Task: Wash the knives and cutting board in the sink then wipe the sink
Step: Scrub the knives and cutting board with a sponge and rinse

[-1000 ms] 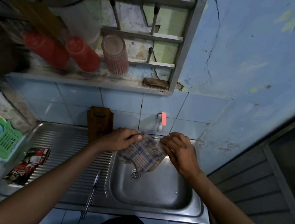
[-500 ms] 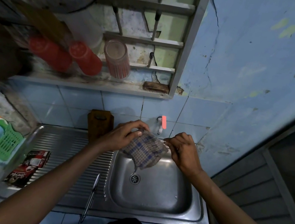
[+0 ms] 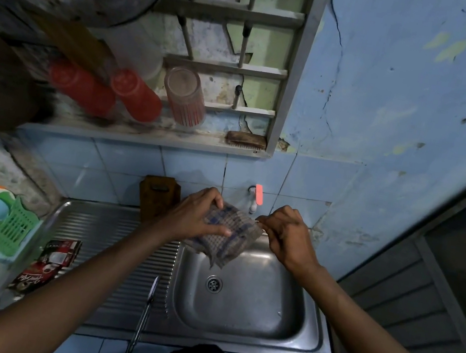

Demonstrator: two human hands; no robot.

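Both hands — left (image 3: 201,217), right (image 3: 288,237) — grip the cloth (image 3: 227,237), now raised above the sink (image 3: 241,299).

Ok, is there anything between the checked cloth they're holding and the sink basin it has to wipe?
Nothing visible. Both the left hand and right hand hold the checked cloth above the back of the sink basin, and the steel below it is bare apart from the drain.

Both my hands up over sink (image 3: 233,325) w/ checked cloth (image 3: 225,238). My left hand (image 3: 201,217) grips its left side, right hand (image 3: 286,237) pinches the right corner. Knife (image 3: 144,313) lies on drainboard, cutting board (image 3: 156,197) leans vs tiles, tap (image 3: 255,197) just behind.
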